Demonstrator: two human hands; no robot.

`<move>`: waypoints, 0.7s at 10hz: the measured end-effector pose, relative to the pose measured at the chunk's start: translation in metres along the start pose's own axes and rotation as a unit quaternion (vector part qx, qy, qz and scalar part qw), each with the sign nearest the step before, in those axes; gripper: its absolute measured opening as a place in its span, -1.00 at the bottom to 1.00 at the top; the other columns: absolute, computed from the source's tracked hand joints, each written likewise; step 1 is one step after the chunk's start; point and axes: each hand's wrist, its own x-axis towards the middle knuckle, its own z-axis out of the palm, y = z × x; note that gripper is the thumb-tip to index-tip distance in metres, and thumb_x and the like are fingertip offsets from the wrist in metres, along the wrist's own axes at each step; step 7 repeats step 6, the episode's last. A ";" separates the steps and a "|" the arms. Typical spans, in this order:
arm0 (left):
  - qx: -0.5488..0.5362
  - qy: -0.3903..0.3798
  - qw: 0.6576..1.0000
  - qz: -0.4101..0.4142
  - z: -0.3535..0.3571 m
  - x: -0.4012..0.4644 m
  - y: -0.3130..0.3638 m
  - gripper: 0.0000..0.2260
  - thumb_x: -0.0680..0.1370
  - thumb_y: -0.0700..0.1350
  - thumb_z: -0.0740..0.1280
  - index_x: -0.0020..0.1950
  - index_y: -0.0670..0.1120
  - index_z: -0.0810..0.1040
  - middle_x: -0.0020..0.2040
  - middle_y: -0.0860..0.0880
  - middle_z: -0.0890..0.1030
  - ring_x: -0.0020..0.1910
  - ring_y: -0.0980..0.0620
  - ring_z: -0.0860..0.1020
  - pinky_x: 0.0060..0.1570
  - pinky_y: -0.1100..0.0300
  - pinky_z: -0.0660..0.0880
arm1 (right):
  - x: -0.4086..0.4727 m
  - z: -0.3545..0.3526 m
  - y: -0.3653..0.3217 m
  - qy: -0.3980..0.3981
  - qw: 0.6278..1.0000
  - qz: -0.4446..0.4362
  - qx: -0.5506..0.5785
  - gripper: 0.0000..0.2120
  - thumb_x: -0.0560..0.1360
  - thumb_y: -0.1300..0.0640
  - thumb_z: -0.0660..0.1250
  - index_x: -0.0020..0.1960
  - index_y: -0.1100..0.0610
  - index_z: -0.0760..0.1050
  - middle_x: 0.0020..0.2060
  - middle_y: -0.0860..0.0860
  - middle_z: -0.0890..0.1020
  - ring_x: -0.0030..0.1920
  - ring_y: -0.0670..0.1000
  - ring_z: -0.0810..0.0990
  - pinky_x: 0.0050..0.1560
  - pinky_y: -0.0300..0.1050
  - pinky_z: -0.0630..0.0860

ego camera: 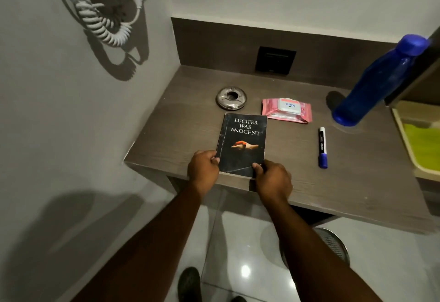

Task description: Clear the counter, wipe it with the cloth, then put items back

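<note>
The left hand (202, 168) and right hand (273, 180) pinch the bottom corners of a flat black book (242, 144) on the brown wood-grain counter (357, 171). Beyond the book sits a round shiny ashtray (231, 98).

Dim indoor light from above; hard shadows on wall (71, 111), glare spot on floor tiles (245, 272). Wide-angle bend at edges; blue bottle (376, 82) leans, slightly soft.

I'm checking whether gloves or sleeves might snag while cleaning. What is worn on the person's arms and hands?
Nothing shows: the left hand and the right hand are bare, without gloves, rings, a watch or a bracelet. Both forearms are uncovered right to the bottom edge of the picture, so no sleeve reaches into view.
</note>
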 end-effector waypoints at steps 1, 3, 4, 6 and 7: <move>0.010 -0.028 1.000 -0.004 -0.005 0.002 0.000 -0.78 0.59 -0.11 0.27 0.19 -0.10 0.60 0.16 -0.13 0.56 0.10 -0.11 0.54 0.20 -0.02 0.50 | -0.002 -0.007 0.002 -0.047 0.999 -0.022 0.001 -0.66 0.60 -0.11 0.21 0.17 0.08 0.60 0.03 0.13 0.65 0.08 0.18 0.58 0.10 0.06 0.56; 0.105 -0.065 0.991 0.047 -0.065 -0.007 0.015 -0.71 0.54 0.02 0.32 0.16 -0.14 0.57 0.20 -0.19 0.54 0.10 -0.17 0.54 0.12 0.01 0.51 | -0.016 -0.066 -0.005 -0.117 0.992 -0.025 0.038 -0.59 0.57 -0.01 0.30 0.32 0.20 0.47 0.20 0.16 0.59 0.19 0.16 0.57 0.14 -0.05 0.47; 0.186 -0.036 0.973 0.133 -0.118 0.001 0.038 -0.52 0.49 0.08 0.37 0.35 -0.11 0.45 0.36 -0.16 0.44 0.28 -0.17 0.46 0.24 0.03 0.43 | -0.016 -0.117 -0.025 -0.061 0.995 -0.065 -0.051 -0.50 0.54 -0.06 0.33 0.40 0.15 0.39 0.30 0.15 0.52 0.25 0.14 0.52 0.22 0.01 0.47; 0.269 0.087 0.913 0.293 -0.235 0.019 0.145 -0.19 0.43 0.34 0.30 0.52 -0.09 0.20 0.52 -0.12 0.27 0.49 -0.12 0.24 0.41 0.02 0.27 | -0.007 -0.254 -0.098 0.162 0.959 -0.193 -0.131 -0.26 0.51 -0.20 0.30 0.54 0.14 0.17 0.44 0.16 0.37 0.47 0.19 0.27 0.38 0.12 0.36; 0.269 0.087 0.913 0.293 -0.235 0.019 0.145 -0.19 0.43 0.34 0.30 0.52 -0.09 0.20 0.52 -0.12 0.27 0.49 -0.12 0.24 0.41 0.02 0.27 | -0.007 -0.254 -0.098 0.162 0.959 -0.193 -0.131 -0.26 0.51 -0.20 0.30 0.54 0.14 0.17 0.44 0.16 0.37 0.47 0.19 0.27 0.38 0.12 0.36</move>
